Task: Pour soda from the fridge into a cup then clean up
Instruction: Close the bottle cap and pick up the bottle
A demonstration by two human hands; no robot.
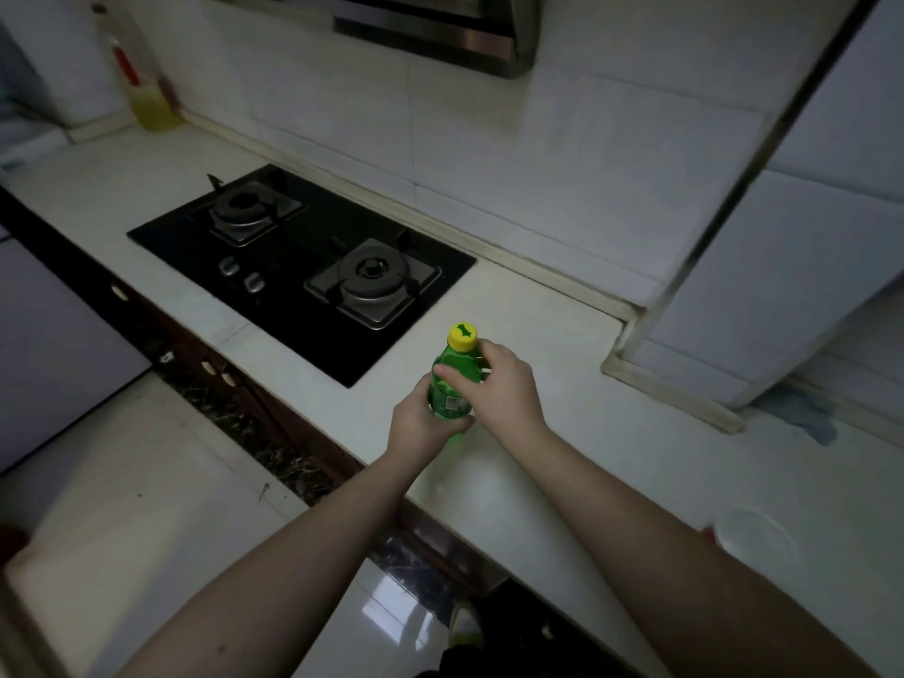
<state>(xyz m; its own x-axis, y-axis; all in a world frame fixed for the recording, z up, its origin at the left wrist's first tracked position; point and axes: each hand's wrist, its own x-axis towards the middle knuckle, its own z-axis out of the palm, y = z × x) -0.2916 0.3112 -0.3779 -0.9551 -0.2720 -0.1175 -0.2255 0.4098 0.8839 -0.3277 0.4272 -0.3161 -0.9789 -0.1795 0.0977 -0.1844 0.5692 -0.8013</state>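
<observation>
A small green soda bottle (452, 379) with a yellow cap (463, 336) stands upright over the white counter (562, 457), just right of the stove. My left hand (424, 423) wraps its lower body from the near side. My right hand (504, 389) grips its shoulder just under the cap, which is still on. A white cup (753, 533) sits on the counter at the lower right, partly hidden behind my right forearm.
A black two-burner gas stove (303, 266) is set into the counter to the left. A tall bottle of yellow liquid (142, 85) stands in the far left corner. A range hood (440, 26) hangs above. A tiled pillar (734, 286) juts out at right.
</observation>
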